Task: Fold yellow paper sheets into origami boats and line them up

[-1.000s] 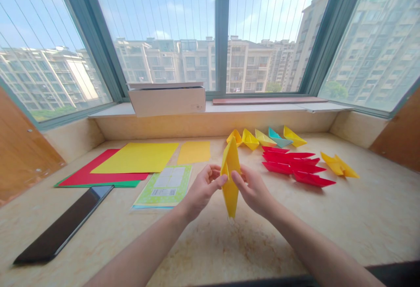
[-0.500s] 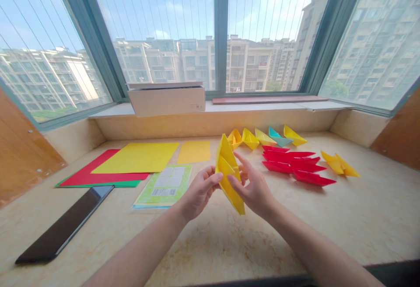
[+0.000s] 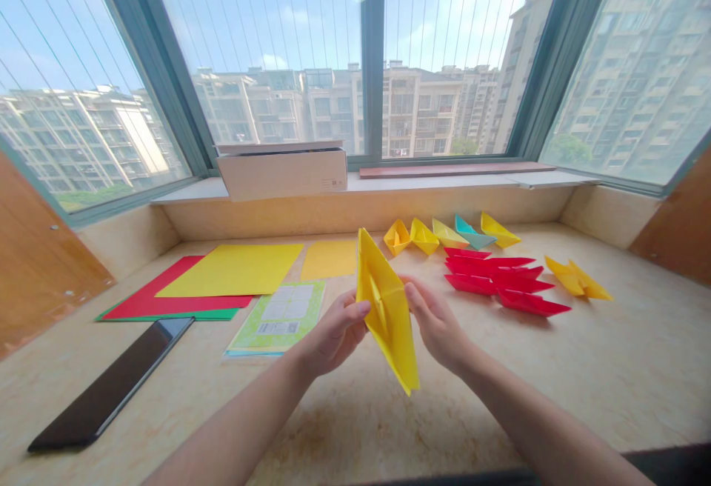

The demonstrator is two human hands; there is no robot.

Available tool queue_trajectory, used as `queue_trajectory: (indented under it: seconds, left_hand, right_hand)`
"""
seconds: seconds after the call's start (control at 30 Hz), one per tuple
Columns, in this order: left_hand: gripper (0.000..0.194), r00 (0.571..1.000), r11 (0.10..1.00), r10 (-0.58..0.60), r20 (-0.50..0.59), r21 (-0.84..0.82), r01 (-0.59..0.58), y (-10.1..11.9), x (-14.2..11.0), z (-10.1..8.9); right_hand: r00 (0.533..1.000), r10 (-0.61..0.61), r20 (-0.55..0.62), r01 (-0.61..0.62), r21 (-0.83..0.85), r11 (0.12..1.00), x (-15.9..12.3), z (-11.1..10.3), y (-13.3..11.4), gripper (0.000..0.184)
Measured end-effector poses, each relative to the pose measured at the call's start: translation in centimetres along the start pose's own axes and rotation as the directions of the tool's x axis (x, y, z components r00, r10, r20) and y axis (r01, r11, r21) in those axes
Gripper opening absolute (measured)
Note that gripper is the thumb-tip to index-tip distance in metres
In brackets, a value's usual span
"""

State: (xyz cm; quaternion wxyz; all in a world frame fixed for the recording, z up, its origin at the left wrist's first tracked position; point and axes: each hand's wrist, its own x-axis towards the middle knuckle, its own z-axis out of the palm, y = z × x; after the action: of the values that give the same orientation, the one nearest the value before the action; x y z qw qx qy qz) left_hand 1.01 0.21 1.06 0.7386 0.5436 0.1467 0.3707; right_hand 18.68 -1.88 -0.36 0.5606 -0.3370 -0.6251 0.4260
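A yellow folded paper boat [image 3: 392,308] is held up over the counter, tilted with one point toward the window and the other toward me. My left hand [image 3: 336,330] grips its left edge, thumb on the near face and fingers behind. On the opposite side my right hand [image 3: 436,319] pinches the right edge between thumb and fingers, some of which are hidden behind the paper. The boat's middle is spread a little, showing a fold inside.
Several red paper boats [image 3: 494,275] sit to the right, with a yellow double boat [image 3: 578,280] beside them. More boats line the back. At left lie yellow sheets [image 3: 230,267], a red sheet [image 3: 144,301], a packet [image 3: 278,315] and a black phone-like slab [image 3: 111,390]. A white box [image 3: 283,171] stands on the sill.
The boat has turned so its inside faces me more and its near point hangs lower. My right fingers have moved from its inner face to its right edge.
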Motion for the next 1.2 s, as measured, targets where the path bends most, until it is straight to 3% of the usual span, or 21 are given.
queue_trajectory:
  seconds: [0.27, 0.47, 0.53, 0.6, 0.7, 0.97, 1.2]
  left_hand:
    - [0.032, 0.996, 0.999, -0.032, -0.081, 0.027, 0.034, -0.9, 0.2, -0.9]
    - [0.027, 0.983, 0.982, -0.04, -0.178, 0.174, 0.071, -1.2, 0.4, -0.6]
    - [0.025, 0.963, 0.936, 0.019, -0.27, 0.343, 0.078, -1.1, 0.5, -0.4]
    - [0.022, 0.933, 0.828, 0.108, -0.343, 0.55, 0.107, -1.0, 0.7, -0.3]
    - [0.021, 0.917, 0.685, 0.143, -0.373, 0.706, 0.181, -1.0, 0.7, -0.5]
    - [0.022, 0.936, 0.665, 0.076, -0.344, 0.717, 0.21, -1.2, 0.6, -0.7]
    - [0.023, 0.919, 0.63, 0.092, -0.383, 0.737, 0.245, -0.7, 0.7, -0.5]
  right_hand:
    - [0.996, 0.085, -0.019, -0.087, -0.24, 0.967, 0.3, -0.6, -0.4, 0.021]
    - [0.985, 0.144, -0.095, -0.169, -0.367, 0.915, 0.4, -0.5, 1.1, 0.026]
    - [0.985, 0.132, -0.114, -0.167, -0.4, 0.901, 0.4, -0.5, 1.3, 0.026]
    - [0.986, 0.116, -0.12, -0.157, -0.44, 0.884, 0.3, -0.3, 1.3, 0.025]
    - [0.99, 0.122, -0.072, -0.141, -0.473, 0.869, 0.1, 0.0, 1.2, 0.022]
    - [0.984, 0.178, -0.031, -0.166, -0.544, 0.822, 0.2, -0.4, 1.2, 0.023]
    - [0.949, 0.311, 0.052, -0.267, -0.393, 0.88, 0.6, -0.6, 1.0, 0.025]
